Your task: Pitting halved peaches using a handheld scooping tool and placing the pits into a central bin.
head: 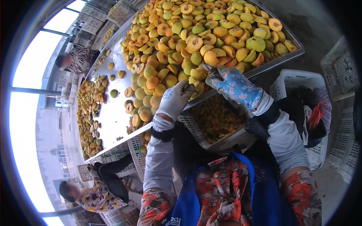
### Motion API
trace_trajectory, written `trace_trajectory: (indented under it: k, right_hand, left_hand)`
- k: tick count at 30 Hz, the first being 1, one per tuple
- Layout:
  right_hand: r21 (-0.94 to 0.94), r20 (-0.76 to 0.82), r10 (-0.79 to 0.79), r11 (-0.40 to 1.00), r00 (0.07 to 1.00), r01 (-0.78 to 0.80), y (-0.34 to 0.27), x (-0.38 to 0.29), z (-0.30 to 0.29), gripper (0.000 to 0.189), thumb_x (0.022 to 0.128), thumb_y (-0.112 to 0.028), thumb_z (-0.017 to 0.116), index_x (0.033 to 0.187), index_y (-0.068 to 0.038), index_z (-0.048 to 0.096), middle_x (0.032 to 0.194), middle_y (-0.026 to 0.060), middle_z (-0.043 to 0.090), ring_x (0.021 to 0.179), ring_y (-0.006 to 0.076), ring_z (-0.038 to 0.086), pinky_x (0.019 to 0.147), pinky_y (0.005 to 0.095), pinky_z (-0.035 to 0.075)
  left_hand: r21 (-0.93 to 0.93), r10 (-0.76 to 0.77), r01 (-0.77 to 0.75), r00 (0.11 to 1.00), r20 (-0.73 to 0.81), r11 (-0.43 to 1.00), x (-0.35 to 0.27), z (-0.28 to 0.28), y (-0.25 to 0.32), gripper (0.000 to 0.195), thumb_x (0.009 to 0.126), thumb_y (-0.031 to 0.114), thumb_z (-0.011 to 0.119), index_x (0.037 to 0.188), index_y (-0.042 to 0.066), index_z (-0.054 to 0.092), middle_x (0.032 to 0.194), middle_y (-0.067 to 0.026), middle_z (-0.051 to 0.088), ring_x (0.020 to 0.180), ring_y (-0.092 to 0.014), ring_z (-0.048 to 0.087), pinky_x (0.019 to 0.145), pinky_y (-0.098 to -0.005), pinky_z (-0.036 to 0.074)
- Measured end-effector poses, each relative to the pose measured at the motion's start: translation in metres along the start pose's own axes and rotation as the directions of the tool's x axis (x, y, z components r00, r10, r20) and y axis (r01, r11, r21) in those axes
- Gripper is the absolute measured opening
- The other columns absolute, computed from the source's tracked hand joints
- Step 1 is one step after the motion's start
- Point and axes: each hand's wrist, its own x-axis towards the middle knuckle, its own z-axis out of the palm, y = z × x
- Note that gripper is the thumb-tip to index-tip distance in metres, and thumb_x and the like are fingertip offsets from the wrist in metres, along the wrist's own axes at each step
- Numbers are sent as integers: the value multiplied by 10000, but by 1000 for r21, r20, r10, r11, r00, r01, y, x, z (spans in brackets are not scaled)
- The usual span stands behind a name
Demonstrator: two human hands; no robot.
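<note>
A large heap of yellow-green stone fruit (195, 43), many cut in half with the pits showing, covers the metal table (113, 127) before me. At its near edge, my left hand (172, 101), in a white glove with darkened fingertips, is bent against the fruit; whether it holds a piece is hidden. My right hand (236, 87), in a blue flowered glove, grips a small hand tool with a metal loop (208, 67) at its end. The loop points towards the heap. A fruit half (198, 89) lies between my two hands.
Beneath the table edge, a plastic crate (195, 132) holds fruit scraps. On my right, a white crate (304, 75) contains bags and cloth. More crates (339, 69) stand beyond it. Two people, one by the far edge (77, 60) and one seated (99, 195), are on the left.
</note>
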Motion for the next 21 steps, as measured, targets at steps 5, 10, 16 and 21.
trace_trajectory:
  k: [5,10,16,21]
  right_hand:
    - [22,-5,4,1000,1000,-4,7,3,4,433,888,-359,631,1080,26,576,612,106,592,507,201,593,493,320,478]
    - [53,-25,53,997,998,-52,25,8,12,433,876,-363,646,1064,20,571,607,102,590,512,204,597,505,329,483]
    - [195,97,165,964,982,-181,2,-4,12,285,915,-289,622,1059,-53,554,664,11,572,486,70,526,397,202,391]
    - [481,50,107,869,993,-118,21,6,14,291,906,-296,620,1034,-37,584,745,41,629,499,97,586,410,210,442]
  left_hand:
    - [-15,137,-139,985,-106,990,23,28,-16,496,771,168,763,1180,-45,578,972,-128,694,863,-170,658,781,-304,511]
    - [-446,-97,84,995,-8,891,10,15,11,440,788,135,738,1161,-46,591,939,-78,679,825,-134,625,765,-267,509]
    - [-633,-16,46,999,52,772,-28,2,25,477,796,-18,663,1255,-54,541,1083,-93,620,919,-113,596,808,-251,499]
    - [-866,-65,-121,983,-174,486,-62,27,14,487,805,-62,608,1283,-12,531,1114,-103,623,939,-170,613,841,-281,499]
